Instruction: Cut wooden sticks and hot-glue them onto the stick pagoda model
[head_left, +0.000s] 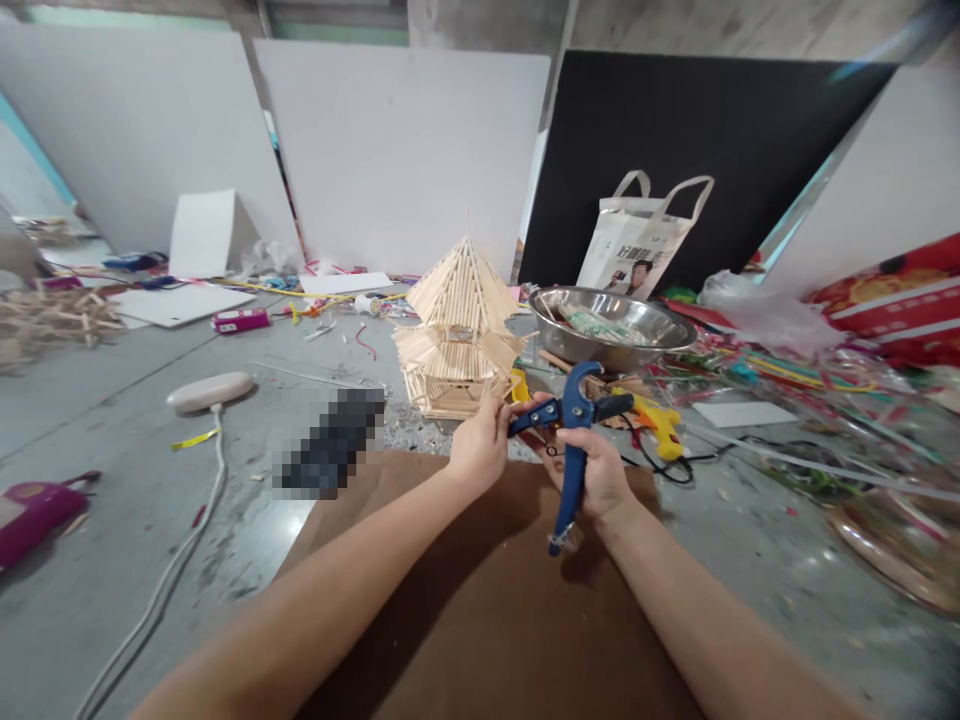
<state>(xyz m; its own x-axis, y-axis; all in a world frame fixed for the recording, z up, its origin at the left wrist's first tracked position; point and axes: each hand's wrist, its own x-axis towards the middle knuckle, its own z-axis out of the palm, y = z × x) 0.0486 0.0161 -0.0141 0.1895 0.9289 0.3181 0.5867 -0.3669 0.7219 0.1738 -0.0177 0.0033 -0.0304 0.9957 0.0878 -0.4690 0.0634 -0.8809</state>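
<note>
A blue pipe cutter [574,470] with a hooked jaw is held in front of me, its two arms spread apart. My right hand [604,475] is wrapped around the long lower handle. Fingers of my left hand [480,450] are closed at the end of the riveted side arm, where part of the grip is hidden. Just behind my left hand stands a small pagoda-like model [461,320] built of thin wooden sticks, with a pointed roof and a lower tier of eaves.
A brown board [465,620] lies under my forearms. To the right are a metal basin [615,325], a yellow glue gun [660,425] and a tote bag [634,240]. A pixelated dark object [330,445], a white corded device [210,392] and wooden sticks [60,315] lie leftward.
</note>
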